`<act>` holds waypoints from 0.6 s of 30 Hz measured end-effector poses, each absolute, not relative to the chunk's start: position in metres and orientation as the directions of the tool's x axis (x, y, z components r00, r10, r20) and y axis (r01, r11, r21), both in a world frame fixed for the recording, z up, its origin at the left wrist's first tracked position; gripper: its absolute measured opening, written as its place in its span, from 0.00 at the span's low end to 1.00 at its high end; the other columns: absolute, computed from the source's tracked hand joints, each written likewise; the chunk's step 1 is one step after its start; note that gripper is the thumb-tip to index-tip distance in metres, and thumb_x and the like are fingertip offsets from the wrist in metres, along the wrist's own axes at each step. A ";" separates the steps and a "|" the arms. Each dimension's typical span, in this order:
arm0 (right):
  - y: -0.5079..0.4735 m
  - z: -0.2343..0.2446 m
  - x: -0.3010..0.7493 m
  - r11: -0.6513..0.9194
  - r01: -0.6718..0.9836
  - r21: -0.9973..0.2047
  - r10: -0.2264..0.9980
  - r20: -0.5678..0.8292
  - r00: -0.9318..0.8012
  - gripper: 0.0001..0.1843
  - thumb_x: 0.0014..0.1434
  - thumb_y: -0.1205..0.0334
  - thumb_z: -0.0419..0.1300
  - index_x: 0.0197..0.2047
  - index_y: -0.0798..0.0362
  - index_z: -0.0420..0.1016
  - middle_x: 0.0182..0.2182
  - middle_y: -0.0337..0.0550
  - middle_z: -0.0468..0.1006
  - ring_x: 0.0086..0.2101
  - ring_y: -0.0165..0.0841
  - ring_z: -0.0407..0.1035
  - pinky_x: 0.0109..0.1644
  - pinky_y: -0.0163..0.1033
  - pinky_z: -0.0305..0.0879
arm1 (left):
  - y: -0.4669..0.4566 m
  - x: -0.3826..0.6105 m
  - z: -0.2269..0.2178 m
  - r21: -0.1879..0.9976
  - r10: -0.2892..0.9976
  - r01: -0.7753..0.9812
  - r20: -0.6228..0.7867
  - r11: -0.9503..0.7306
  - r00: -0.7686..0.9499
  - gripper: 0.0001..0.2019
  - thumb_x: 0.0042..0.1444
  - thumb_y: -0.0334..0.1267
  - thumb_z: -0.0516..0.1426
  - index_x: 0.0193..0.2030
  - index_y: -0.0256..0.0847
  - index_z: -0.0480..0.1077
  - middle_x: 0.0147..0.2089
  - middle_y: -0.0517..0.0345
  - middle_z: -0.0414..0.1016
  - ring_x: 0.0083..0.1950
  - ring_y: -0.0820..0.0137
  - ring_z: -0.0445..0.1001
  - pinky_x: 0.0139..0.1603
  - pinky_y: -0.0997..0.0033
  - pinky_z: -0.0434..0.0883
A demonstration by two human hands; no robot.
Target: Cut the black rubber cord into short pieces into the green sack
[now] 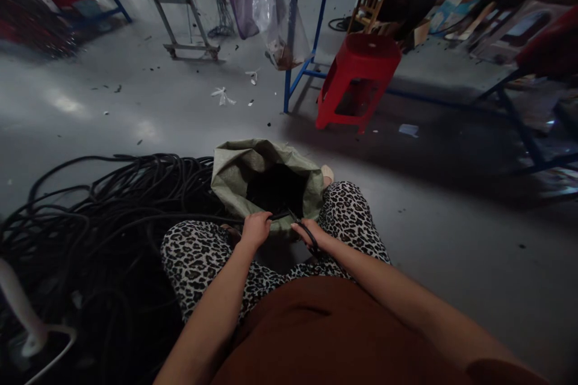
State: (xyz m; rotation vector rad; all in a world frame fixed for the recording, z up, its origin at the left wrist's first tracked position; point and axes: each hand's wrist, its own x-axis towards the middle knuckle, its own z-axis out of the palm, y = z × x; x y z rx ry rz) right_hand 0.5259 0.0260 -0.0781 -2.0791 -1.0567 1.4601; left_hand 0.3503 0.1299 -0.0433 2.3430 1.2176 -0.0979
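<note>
**Close work at centre frame!**

Starting at the lower left of the frame, with a tangled heap of long, flexible black cables (135, 216) sprawling over a shiny grey floor (85, 108). Moving right, to a leopard-print trouser leg (194, 258) beside it. Next, just below centre, a bare left hand (256, 230), curled tight around a smooth, slim black cable end (280, 215) pointing right. Just beyond, at centre: a pale green woven sack (230, 174), gaping wide, too dark inside to read! Now slightly right of centre, to a bare right hand (320, 233), wrapped around the looped handles of black scissors (313, 243), aimed up-left at the cable end; touching or apart, impossible to tell. Finally, upper right of centre, a red plastic stool (368, 48), upright.
</note>
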 end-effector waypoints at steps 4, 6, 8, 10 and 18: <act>0.028 -0.072 0.526 -0.680 0.301 -0.669 0.732 -0.644 0.222 0.18 0.63 0.50 0.54 0.29 0.55 0.65 0.11 0.32 0.59 0.11 0.28 0.59 0.14 0.31 0.55 | 0.131 0.350 -0.046 0.406 0.763 0.786 -0.266 -0.466 0.589 0.16 0.58 0.33 0.52 0.51 0.41 0.72 0.49 0.51 0.77 0.52 0.65 0.72 0.55 0.65 0.65; 0.028 -0.067 0.525 -0.706 0.244 -0.665 0.708 -0.665 0.237 0.16 0.63 0.50 0.55 0.32 0.55 0.65 0.11 0.31 0.59 0.11 0.28 0.58 0.14 0.31 0.54 | 0.132 0.349 -0.047 0.409 0.776 0.788 -0.247 -0.460 0.580 0.16 0.58 0.33 0.52 0.51 0.40 0.72 0.49 0.51 0.77 0.52 0.64 0.72 0.55 0.65 0.65; 0.029 -0.061 0.524 -0.728 0.201 -0.656 0.686 -0.689 0.234 0.15 0.63 0.50 0.54 0.35 0.55 0.65 0.12 0.30 0.60 0.11 0.27 0.58 0.14 0.30 0.54 | 0.132 0.349 -0.048 0.418 0.789 0.787 -0.222 -0.453 0.572 0.16 0.58 0.33 0.52 0.51 0.39 0.72 0.49 0.50 0.77 0.52 0.64 0.72 0.56 0.65 0.65; 0.029 -0.056 0.523 -0.736 0.188 -0.651 0.677 -0.705 0.211 0.15 0.64 0.50 0.54 0.37 0.55 0.64 0.13 0.30 0.61 0.11 0.27 0.59 0.14 0.30 0.54 | 0.133 0.349 -0.048 0.435 0.800 0.782 -0.197 -0.448 0.567 0.16 0.58 0.33 0.52 0.52 0.39 0.72 0.49 0.50 0.77 0.52 0.65 0.72 0.56 0.65 0.65; 0.029 -0.043 0.521 -0.716 0.147 -0.682 0.697 -0.710 0.101 0.14 0.66 0.52 0.51 0.41 0.55 0.64 0.15 0.33 0.67 0.13 0.28 0.63 0.15 0.29 0.56 | 0.133 0.350 -0.050 0.459 0.832 0.791 -0.176 -0.403 0.526 0.16 0.57 0.33 0.52 0.52 0.41 0.71 0.50 0.51 0.76 0.52 0.66 0.72 0.56 0.65 0.65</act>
